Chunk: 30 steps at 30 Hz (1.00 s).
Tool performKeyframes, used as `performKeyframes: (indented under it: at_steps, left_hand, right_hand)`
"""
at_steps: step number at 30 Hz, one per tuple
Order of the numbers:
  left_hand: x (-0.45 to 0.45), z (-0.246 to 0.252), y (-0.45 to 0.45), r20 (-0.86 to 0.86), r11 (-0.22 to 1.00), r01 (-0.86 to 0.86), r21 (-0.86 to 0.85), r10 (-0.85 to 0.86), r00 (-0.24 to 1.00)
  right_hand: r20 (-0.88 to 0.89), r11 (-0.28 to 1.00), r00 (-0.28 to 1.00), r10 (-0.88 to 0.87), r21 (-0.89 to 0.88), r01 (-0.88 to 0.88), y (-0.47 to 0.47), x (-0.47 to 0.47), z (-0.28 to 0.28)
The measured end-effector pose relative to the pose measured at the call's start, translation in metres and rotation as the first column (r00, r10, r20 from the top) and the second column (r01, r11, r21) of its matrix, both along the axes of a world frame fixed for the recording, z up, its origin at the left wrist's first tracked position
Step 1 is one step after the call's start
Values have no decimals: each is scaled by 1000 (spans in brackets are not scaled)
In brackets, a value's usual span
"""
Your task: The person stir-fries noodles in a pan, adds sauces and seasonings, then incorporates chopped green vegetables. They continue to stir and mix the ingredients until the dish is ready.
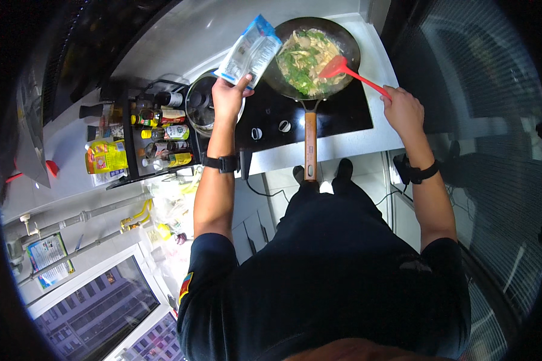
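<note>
My left hand grips the lower end of a blue and white plastic pouch, whose top leans towards the pan's left rim. A red spatula is held by its handle in my right hand; its broad head rests at the right side of the food. The dark wok-like pan stands on the black cooktop, its wooden handle pointing towards me. Inside the pan lie pale strips and green leaves, in some liquid.
A pot with a glass lid stands left of the pan, partly behind my left forearm. Farther left, a black rack holds several sauce bottles. A yellow pouch lies beside it. A large knife blade shows at the far left.
</note>
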State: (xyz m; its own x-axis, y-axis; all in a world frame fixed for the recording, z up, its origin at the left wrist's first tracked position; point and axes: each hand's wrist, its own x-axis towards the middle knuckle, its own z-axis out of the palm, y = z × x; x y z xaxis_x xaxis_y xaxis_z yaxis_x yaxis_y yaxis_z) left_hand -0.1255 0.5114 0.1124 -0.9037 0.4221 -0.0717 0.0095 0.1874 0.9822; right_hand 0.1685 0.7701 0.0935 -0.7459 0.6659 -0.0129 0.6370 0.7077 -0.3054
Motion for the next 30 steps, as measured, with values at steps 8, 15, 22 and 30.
performKeyframes:
  at_steps: [8, 15, 22, 30]
  left_hand:
    - [6, -4, 1, -60, 999, 9, 40, -7, 998]
    - [7, -1, 4, 1, 1000, -14, 13, 14, 1000]
    - [10, 3, 6, -1, 999, -22, 35, 22, 1000]
    - [14, 10, 22, -24, 999, 14, 35, -13, 1000]
  right_hand:
    - [-39, 998, 999, 5, 56, -3, 7, 12, -3]
    - [-104, 999, 994, -42, 13, 44, 15, 17, 9]
    - [-45, 994, 996, -82, -81, 78, 21, 15, 11]
    - [-46, 994, 995, -88, -73, 85, 20, 18, 11]
